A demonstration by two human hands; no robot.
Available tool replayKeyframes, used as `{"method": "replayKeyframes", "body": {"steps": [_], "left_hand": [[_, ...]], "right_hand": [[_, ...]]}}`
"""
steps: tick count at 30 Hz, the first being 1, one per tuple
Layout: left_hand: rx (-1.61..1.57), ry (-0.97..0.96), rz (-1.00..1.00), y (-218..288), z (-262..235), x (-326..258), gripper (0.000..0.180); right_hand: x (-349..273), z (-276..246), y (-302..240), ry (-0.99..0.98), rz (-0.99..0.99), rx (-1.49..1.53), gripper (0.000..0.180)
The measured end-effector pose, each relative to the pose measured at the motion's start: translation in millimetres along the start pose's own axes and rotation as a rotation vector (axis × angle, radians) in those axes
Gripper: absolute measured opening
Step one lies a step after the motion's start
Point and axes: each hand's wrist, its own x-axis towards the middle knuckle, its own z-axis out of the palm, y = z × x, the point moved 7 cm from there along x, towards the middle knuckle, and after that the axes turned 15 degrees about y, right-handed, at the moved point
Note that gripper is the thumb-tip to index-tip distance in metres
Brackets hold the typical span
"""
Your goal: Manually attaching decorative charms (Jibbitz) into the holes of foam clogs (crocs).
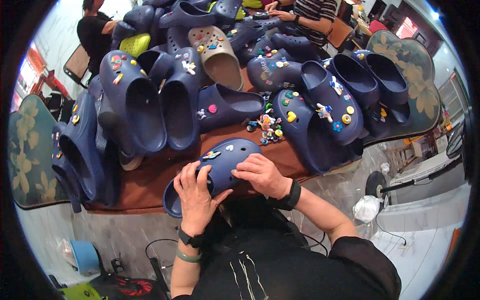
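A navy clog [231,156] lies on its side at the table's near edge, in front of me. Its upper carries a white heart charm and a small colourful charm, and several holes show bare. My left hand [194,192] grips the clog around its opening, fingers bent over the upper. With fingertips pinched together, my right hand [262,174] presses against the clog's side at a hole; whatever is between those fingertips is hidden. Just beyond the clog is a loose pile of small colourful shoe charms [269,128].
Navy clogs with charms [131,107] crowd the left, and more [330,102] stand at the right. A beige clog [222,65] lies among them on the brown cloth [150,182]. Two other people work at the far side. A blue bucket [84,256] stands on the floor.
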Motion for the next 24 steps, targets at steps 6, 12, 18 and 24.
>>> {"method": "replayKeyframes", "body": {"steps": [6, 12, 18, 24], "left_hand": [[0.001, 0.052, 0.025, -1.6, -0.6, -1.3, 0.093], [0.008, 0.030, 0.012, -0.7, 0.4, 0.4, 0.093], [0.009, 0.039, -0.019, -1.5, -0.4, -0.1, 0.089], [0.009, 0.042, -0.011, -1.3, -1.1, -0.8, 0.088]], "right_hand": [[5.1, -16.3, 19.6, 0.036, -0.008, -0.033, 0.025], [-24.9, -48.3, 90.9, 0.104, 0.251, -0.487, 0.016], [-41.8, -32.9, 102.6, -0.004, 0.368, -0.462, 0.021], [-39.8, -29.9, 95.9, 0.012, 0.331, -0.432, 0.022]]}}
